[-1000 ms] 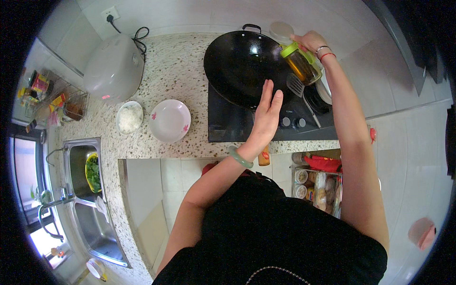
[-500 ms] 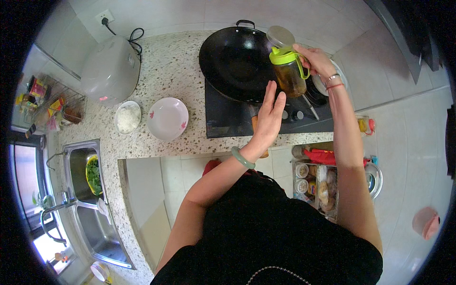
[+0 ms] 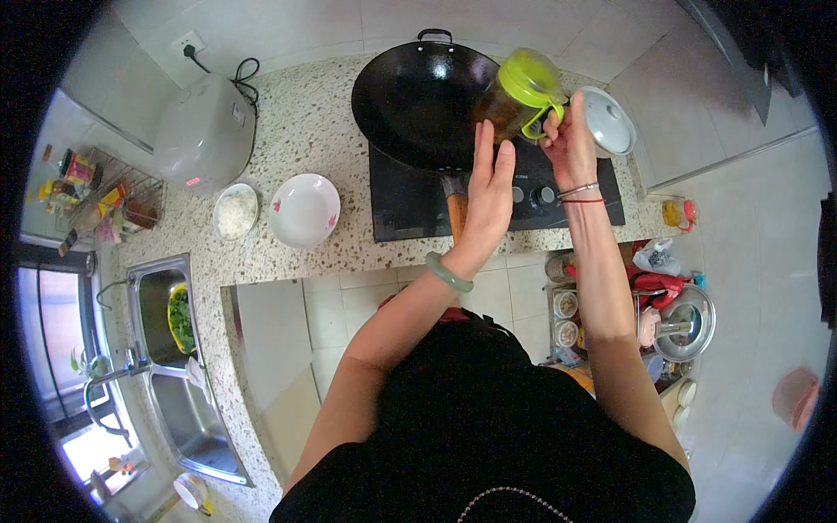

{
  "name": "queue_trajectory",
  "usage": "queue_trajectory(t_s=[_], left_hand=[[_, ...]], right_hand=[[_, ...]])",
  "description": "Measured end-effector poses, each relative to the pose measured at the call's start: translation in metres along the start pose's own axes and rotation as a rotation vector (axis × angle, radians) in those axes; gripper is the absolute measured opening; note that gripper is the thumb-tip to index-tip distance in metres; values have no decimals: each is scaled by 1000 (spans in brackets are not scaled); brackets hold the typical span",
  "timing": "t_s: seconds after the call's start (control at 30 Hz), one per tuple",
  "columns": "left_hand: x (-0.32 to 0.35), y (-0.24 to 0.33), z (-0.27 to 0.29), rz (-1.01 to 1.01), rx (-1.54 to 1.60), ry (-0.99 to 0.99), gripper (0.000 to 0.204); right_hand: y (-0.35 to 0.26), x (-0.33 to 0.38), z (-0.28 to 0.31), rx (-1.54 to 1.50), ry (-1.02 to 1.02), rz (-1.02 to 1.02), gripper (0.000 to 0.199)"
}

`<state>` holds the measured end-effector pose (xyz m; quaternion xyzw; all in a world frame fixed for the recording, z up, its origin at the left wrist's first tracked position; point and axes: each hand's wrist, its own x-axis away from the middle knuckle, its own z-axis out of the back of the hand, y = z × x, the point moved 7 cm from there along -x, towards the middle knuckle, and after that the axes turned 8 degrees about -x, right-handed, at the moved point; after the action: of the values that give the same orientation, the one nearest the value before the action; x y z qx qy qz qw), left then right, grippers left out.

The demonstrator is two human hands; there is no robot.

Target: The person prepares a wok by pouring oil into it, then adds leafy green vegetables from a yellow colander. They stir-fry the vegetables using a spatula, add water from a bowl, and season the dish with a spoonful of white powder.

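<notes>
Speckled stone counter [image 3: 301, 113]: my right hand [image 3: 571, 150] grips the lime-topped, brown-filled clear jug [image 3: 516, 94] by its handle near the round black wok [image 3: 418, 100], left hand [image 3: 493, 196] flat, fingers straight; steady wrist advisable.

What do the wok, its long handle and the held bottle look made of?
Wok: glossy black metal, probably iron or steel; bright glints. Long handle: probably wood, smooth, warm brown. Bottle: smooth see-through glass or plastic, cannot tell which; brown contents show through. Green lid: likely plastic, glossy, evenly coloured.
</notes>
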<state>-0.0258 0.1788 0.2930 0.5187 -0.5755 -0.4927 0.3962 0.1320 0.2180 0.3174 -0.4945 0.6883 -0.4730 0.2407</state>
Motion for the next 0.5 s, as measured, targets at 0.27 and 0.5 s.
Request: queue_trajectory(t_s=[0.27, 0.5], left_hand=[[24, 38, -30, -144, -19, 54, 66], [54, 40, -84, -212, -3, 43, 66]], right_hand=[[-21, 45, 38, -93, 30, 118, 45], [-43, 85, 90, -33, 114, 212, 47]])
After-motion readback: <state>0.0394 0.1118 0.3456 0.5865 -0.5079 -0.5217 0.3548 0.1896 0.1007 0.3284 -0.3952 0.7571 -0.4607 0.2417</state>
